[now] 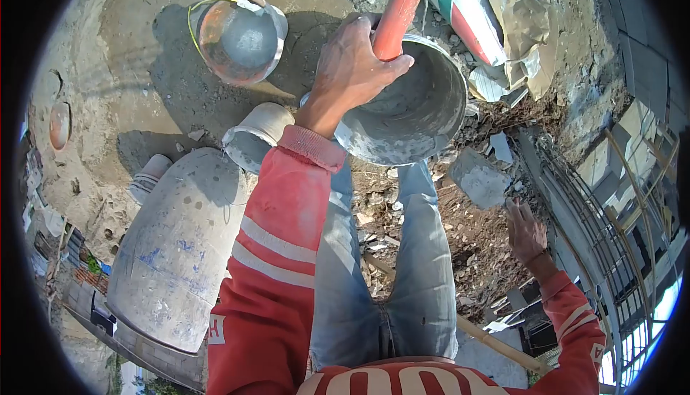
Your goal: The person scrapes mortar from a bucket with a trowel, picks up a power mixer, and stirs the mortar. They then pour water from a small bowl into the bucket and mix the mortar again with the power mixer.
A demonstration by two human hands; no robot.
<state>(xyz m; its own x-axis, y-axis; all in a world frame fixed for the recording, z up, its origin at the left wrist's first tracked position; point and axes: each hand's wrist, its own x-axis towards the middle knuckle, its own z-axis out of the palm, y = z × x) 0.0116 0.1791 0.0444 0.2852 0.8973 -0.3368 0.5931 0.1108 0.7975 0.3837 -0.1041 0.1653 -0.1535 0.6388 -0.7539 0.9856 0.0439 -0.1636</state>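
My left hand (pixel 352 64) is closed round a red tube-shaped thing (pixel 401 14), its lower end beside my thumb. It is held above a wide bucket (pixel 438 132) whose inner wall is smeared with grey mortar. The bucket stands in front of my legs. My right hand (pixel 527 230) is out to the right, low over the rubble, its fingers stretched apart with nothing in them. Just beyond its fingertips lies a flat grey slab (pixel 480 179).
On the left stand a bucket (pixel 208 43) with a yellow handle and grey liquid, a smaller white bucket (pixel 269 123) and a large grey drum (pixel 180 251). Torn paper sacks (pixel 528 28) lie at the upper right. Metal bars (pixel 596 215) run along the right side.
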